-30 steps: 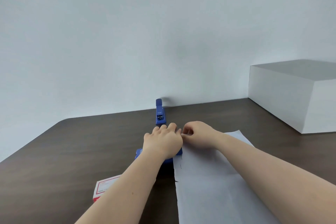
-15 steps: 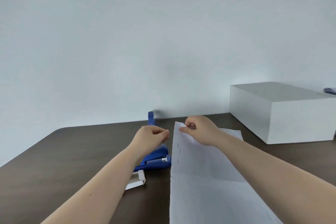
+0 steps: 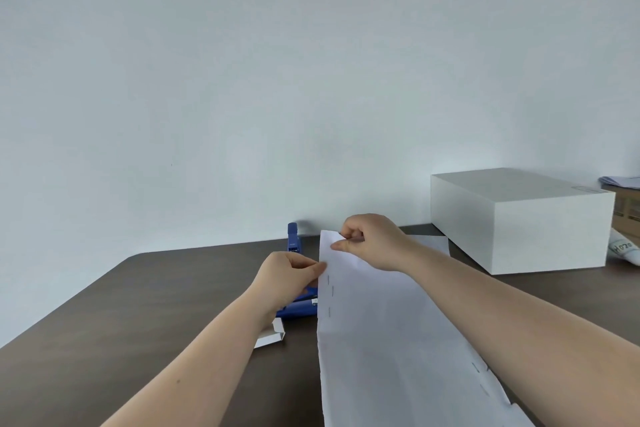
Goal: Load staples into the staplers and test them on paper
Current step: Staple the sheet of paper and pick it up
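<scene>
A white paper sheet (image 3: 377, 329) lies on the dark table, its far left corner lifted. Several staples run down its left edge. My right hand (image 3: 372, 241) pinches the raised corner between thumb and fingers. My left hand (image 3: 289, 276) pinches the paper's left edge just below. A blue stapler (image 3: 299, 307) lies on the table under my left hand, partly hidden by it. A second blue stapler (image 3: 293, 237) stands further back near the wall. A small white staple box (image 3: 272, 336) sits beside my left wrist.
A large white box (image 3: 519, 218) stands on the table (image 3: 138, 305) at the right. Behind it are a cardboard box (image 3: 627, 211) with papers on top and a white roll (image 3: 623, 248). The wall runs close behind the table.
My left hand has left the stapler it was pressing and taken the paper's edge. My right hand has lifted the paper's far corner. The view has tilted upward.
</scene>
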Tool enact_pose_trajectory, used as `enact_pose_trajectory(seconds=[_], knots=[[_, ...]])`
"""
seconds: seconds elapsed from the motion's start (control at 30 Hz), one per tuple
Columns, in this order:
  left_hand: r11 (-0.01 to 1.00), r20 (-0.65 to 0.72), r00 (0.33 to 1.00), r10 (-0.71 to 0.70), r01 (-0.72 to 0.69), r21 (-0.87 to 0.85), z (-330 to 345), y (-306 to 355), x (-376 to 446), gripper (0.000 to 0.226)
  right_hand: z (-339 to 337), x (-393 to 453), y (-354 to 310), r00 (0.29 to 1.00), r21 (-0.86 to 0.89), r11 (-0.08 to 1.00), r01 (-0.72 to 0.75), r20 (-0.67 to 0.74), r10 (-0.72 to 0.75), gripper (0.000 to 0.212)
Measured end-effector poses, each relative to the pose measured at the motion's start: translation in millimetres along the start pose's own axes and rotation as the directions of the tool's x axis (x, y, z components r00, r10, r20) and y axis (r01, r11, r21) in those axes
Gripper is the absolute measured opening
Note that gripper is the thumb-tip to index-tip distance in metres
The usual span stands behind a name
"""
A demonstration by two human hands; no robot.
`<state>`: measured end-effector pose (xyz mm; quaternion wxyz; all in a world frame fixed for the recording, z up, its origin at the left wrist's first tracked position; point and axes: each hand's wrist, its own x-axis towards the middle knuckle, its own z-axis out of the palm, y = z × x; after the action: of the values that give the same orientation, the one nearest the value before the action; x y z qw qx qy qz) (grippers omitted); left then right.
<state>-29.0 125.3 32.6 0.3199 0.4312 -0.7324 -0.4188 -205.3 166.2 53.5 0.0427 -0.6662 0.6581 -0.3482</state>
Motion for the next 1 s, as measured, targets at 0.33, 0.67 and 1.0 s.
enact_pose_trajectory(seconds=[0.33,0.67,1.0], knots=[[0.91,-0.256,0.962,-0.1,-0.015,-0.413,-17.0,22.8,-10.5,0.021,-4.2,-22.8,-40.1,0.959,0.326,0.903,-0.281,0.059,0.277,0.056],[0.722,-0.061,0.995,0.08,-0.1,-0.685,-24.2,40.2,-56.2,0.034,4.8,-49.1,-63.1,0.959,0.901,0.339,-0.27,0.22,0.178,0.021],[0.923,-0.262,0.965,-0.026,-0.077,-0.378,-53.8,15.6,-68.5,0.071,-22.8,-79.4,-37.6,0.979,0.883,0.422,-0.203,0.181,0.093,0.026]])
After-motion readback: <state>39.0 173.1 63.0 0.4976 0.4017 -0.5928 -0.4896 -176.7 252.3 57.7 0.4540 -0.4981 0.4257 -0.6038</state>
